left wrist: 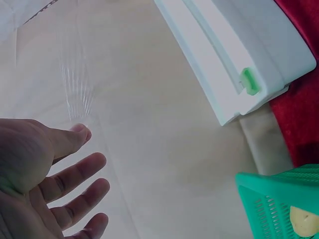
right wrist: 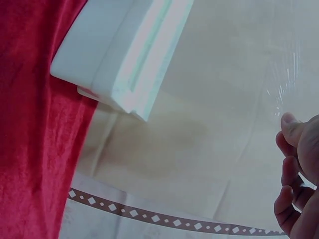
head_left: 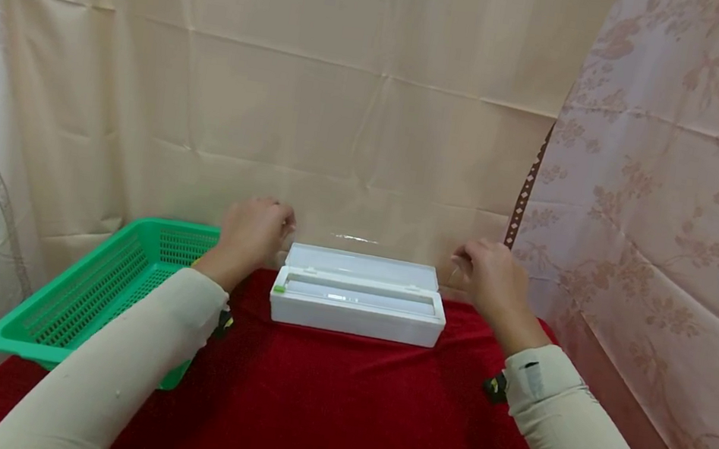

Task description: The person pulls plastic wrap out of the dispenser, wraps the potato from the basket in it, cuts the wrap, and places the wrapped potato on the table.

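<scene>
A sheet of clear cling film is stretched between my two hands, above and behind a white cling film dispenser. My left hand pinches one end between thumb and forefinger, its other fingers spread apart. At the opposite end, the thumb and curled forefinger of my right hand grip the film. Pleats gather in the film at the left thumb, and again in the film by the right thumb. The dispenser's lid stands raised at the back; a green slide cutter sits at its left end.
A green slotted basket stands left of the dispenser, partly behind my left forearm. Inside it lies a pale yellowish rounded thing. Red velvety cloth covers the table. Beige curtain hangs behind, with flowered fabric along the right.
</scene>
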Motion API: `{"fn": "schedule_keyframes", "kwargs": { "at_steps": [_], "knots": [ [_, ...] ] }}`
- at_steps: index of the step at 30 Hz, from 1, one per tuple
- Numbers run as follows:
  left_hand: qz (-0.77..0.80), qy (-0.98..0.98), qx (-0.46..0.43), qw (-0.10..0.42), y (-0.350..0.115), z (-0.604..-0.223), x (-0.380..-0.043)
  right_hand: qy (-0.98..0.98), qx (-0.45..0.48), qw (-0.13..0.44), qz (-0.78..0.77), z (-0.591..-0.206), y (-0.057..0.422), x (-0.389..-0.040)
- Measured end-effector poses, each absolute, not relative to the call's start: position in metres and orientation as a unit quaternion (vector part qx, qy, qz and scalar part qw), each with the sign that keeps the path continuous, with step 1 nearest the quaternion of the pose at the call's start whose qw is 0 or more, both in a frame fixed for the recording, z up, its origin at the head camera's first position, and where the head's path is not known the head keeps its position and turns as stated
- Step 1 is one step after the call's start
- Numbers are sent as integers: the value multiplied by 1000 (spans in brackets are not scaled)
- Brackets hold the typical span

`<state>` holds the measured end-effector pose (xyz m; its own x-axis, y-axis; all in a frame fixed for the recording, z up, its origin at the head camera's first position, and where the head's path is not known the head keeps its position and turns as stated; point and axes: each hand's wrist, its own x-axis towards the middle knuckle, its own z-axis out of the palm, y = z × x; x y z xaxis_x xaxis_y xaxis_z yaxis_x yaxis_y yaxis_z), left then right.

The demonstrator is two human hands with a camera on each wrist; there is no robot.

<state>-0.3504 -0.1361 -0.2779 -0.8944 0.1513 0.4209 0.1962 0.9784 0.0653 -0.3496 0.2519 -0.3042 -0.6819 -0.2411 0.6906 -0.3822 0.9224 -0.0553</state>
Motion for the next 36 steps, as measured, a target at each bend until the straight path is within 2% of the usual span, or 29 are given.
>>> {"fn": "schedule_keyframes", "kwargs": {
  "at_steps": [14, 24, 36],
  "knots": [
    [-47, -965, -95, 240, -137, -260, -344, -890, 188, 406, 88, -285, 251, -346],
    [-58, -959, -106, 255, -139, -254, -341, -900, 183, 386, 89, -272, 250, -343],
    [-61, -949, -127, 283, -142, -240, -337, -888, 201, 401, 104, -257, 251, -338]
  ]
}}
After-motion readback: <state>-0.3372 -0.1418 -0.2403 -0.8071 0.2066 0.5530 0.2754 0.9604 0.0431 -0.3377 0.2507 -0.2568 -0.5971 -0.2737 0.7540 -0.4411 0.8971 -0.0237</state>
